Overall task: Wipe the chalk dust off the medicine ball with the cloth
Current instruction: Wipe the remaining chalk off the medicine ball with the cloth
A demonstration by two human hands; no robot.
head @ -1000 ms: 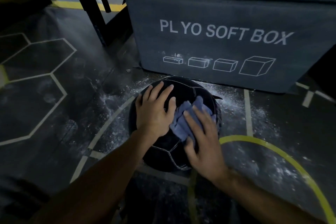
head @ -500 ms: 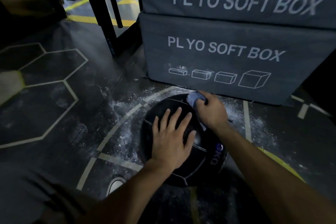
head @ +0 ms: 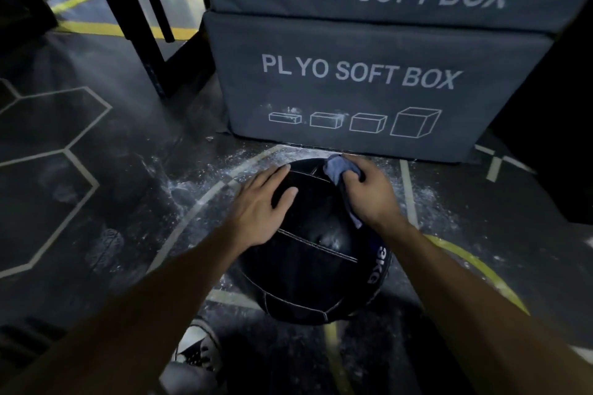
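Observation:
A black medicine ball (head: 316, 253) with white stitching and a "3KG" mark rests on the dark gym floor in front of me. My left hand (head: 261, 202) lies flat on its upper left side, fingers spread. My right hand (head: 369, 191) is closed around a bunched blue-grey cloth (head: 337, 168) and presses it against the ball's far top right edge. A strip of the cloth hangs below my palm.
Two stacked grey "PLYO SOFT BOX" blocks (head: 369, 86) stand just behind the ball. White chalk dust (head: 205, 176) lies scattered on the floor around it. A black metal rack leg (head: 141, 29) rises at the back left. My shoe (head: 199, 349) is near the bottom.
My right hand carried the cloth from the ball's near top to its far edge and stays there. My left hand slid from the ball's middle to the upper left.

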